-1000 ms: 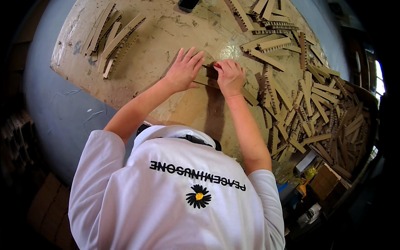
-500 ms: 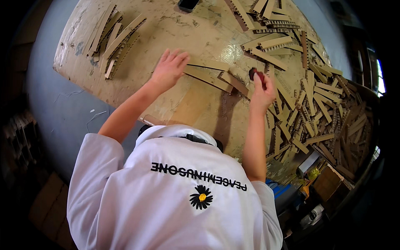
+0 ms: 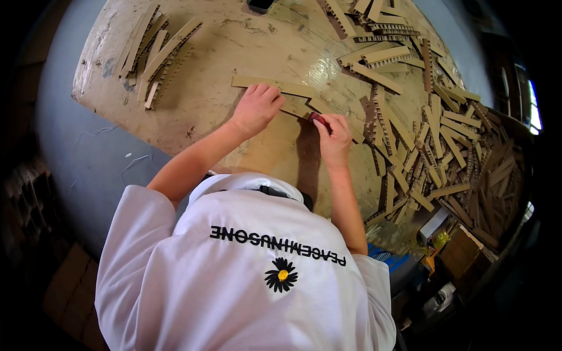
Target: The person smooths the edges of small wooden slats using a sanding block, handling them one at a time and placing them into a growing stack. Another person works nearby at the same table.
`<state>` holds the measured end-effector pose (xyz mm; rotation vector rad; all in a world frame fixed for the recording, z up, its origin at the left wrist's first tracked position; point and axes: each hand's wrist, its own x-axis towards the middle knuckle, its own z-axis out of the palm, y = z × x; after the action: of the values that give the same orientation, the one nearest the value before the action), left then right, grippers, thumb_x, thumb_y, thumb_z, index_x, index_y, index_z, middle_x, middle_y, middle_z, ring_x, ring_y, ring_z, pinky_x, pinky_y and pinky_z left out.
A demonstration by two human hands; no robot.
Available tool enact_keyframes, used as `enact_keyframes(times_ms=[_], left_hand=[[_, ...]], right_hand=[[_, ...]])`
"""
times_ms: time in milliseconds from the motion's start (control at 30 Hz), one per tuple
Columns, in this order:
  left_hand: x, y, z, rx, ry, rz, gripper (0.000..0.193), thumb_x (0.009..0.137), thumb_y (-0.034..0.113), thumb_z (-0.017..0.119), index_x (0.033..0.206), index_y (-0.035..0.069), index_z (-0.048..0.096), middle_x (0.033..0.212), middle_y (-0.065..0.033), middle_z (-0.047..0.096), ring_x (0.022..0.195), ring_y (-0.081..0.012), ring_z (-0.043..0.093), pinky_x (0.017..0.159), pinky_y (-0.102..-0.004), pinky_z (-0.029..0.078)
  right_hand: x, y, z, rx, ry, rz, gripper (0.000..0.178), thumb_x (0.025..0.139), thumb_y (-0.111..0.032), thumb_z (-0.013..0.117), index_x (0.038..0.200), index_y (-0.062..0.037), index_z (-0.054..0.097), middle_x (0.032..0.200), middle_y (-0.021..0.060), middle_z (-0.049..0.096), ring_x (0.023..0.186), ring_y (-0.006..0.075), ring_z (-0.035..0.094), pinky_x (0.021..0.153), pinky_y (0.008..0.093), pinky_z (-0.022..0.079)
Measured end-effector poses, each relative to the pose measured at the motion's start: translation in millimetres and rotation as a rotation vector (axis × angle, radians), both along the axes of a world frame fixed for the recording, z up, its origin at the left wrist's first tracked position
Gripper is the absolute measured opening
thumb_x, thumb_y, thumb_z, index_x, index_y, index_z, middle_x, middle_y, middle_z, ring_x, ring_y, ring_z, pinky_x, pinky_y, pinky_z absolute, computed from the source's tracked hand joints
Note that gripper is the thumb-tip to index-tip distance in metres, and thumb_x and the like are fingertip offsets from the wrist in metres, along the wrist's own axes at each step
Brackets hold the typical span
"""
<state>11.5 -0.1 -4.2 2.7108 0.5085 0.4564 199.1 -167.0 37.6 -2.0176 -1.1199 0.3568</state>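
Observation:
On the brown worktable in front of me, my left hand (image 3: 256,110) lies with its fingers bent and closed over the left part of a flat cardboard strip (image 3: 296,107). In my right hand (image 3: 333,137) a small dark red tool (image 3: 317,119) is pinched; its exact kind does not show. The tool is at the right end of that strip, and I cannot tell if it touches. Just beyond my left fingers lies a second cardboard strip (image 3: 295,89). A third strip (image 3: 321,106) slants away beyond my right hand, partly hidden by it.
A large heap of cardboard strips (image 3: 451,140) with ridged edges covers the table's right side. At the far left lies a smaller group of strips (image 3: 167,55). A dark tray-like object (image 3: 259,6) sits at the far edge. Boxes and a blue item (image 3: 401,266) stand lower right.
My right hand has moved left and nearer with the red tool, to the strip's end. My left hand has moved right and nearer, its spread fingers now bent over the strip.

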Motion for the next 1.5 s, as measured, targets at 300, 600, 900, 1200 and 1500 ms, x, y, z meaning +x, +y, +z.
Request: enact_keyframes(times_ms=[300, 600, 900, 1200, 1500], left_hand=[[-0.5, 2.7, -1.7, 0.003, -0.028, 0.0, 0.022, 0.084, 0.012, 0.065, 0.106, 0.011, 0.067, 0.104, -0.0062, 0.058, 0.103, -0.0277, 0.056, 0.09, -0.0416, 0.045], [0.7, 1.7, -2.1, -0.017, -0.039, 0.02, 0.023, 0.083, 0.012, 0.065, 0.106, 0.013, 0.067, 0.104, -0.0052, 0.059, 0.103, -0.0277, 0.057, 0.09, -0.0419, 0.045], [-2.5, 3.2, -4.8, -0.048, 0.0, 0.019, 0.038, 0.08, 0.018, 0.081, 0.115, 0.014, 0.068, 0.116, -0.0035, 0.063, 0.111, -0.0284, 0.058, 0.093, -0.0444, 0.046], [-9.8, 16.3, 1.9, -0.055, -0.036, 0.113, 0.076, 0.072, 0.029, 0.09, 0.135, 0.003, 0.055, 0.142, -0.0123, 0.053, 0.133, -0.0359, 0.05, 0.109, -0.0514, 0.041], [-4.3, 23.8, 1.8, -0.074, 0.058, 0.065, 0.082, 0.071, 0.028, 0.093, 0.141, 0.008, 0.055, 0.151, -0.0125, 0.049, 0.141, -0.0377, 0.045, 0.119, -0.0558, 0.036]], right_hand=[[-2.6, 11.0, -3.5, 0.008, -0.169, 0.092, 0.014, 0.083, -0.01, 0.084, 0.093, -0.0089, 0.075, 0.088, 0.0067, 0.067, 0.08, 0.0285, 0.066, 0.07, 0.0384, 0.054], [0.2, 12.7, -6.3, -0.018, -0.26, 0.145, 0.016, 0.079, -0.011, 0.086, 0.09, -0.0098, 0.075, 0.087, 0.0047, 0.065, 0.082, 0.0287, 0.065, 0.073, 0.0415, 0.051], [-2.0, 10.8, -16.8, -0.039, -0.343, 0.085, 0.016, 0.078, -0.016, 0.087, 0.09, -0.0154, 0.075, 0.09, -0.0018, 0.067, 0.088, 0.0243, 0.066, 0.074, 0.0417, 0.045], [-0.4, 10.2, -16.2, -0.053, -0.333, 0.096, 0.014, 0.079, -0.017, 0.085, 0.089, -0.0163, 0.075, 0.09, -0.0033, 0.067, 0.088, 0.023, 0.066, 0.076, 0.0414, 0.043], [0.2, 9.9, -17.3, -0.04, -0.35, 0.108, 0.013, 0.079, -0.019, 0.084, 0.088, -0.0176, 0.075, 0.09, -0.0034, 0.067, 0.089, 0.0223, 0.066, 0.076, 0.0411, 0.043]])
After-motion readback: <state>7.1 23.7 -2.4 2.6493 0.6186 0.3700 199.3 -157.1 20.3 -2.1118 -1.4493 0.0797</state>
